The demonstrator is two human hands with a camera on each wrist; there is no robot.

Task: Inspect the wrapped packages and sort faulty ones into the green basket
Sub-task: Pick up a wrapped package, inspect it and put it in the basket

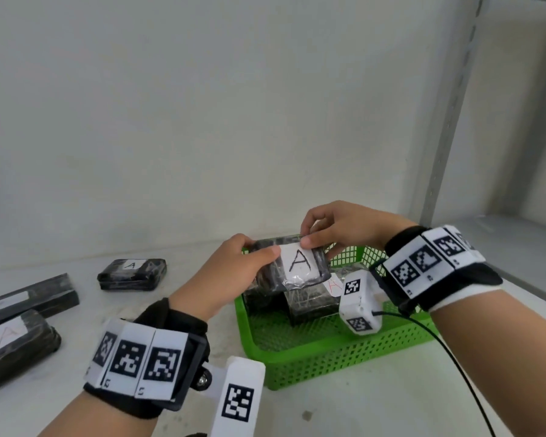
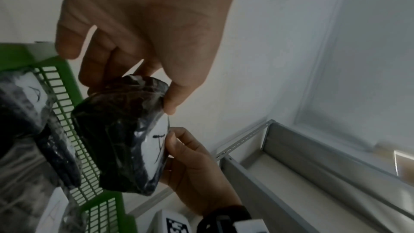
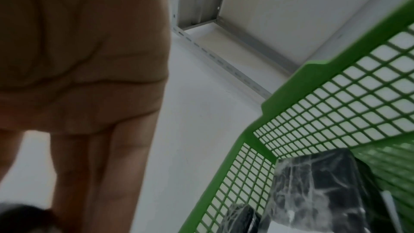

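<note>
A black wrapped package (image 1: 292, 267) with a white label marked "A" is held in the air above the far left corner of the green basket (image 1: 328, 361). My left hand (image 1: 234, 272) grips its left end, thumb on top. My right hand (image 1: 338, 230) pinches its far right edge, thumb on the label's top. In the left wrist view the same package (image 2: 121, 134) sits between my left hand (image 2: 143, 29) and my right hand (image 2: 197, 167). Two or more wrapped packages (image 1: 309, 302) lie inside the basket (image 3: 313, 112); one package (image 3: 325, 189) shows there in the right wrist view.
Three wrapped packages lie on the white shelf to the left: one with an "A" label (image 1: 132, 274), a long one (image 1: 29, 299) and one at the near left (image 1: 13, 345). A grey metal shelf upright (image 1: 448, 121) stands at the right.
</note>
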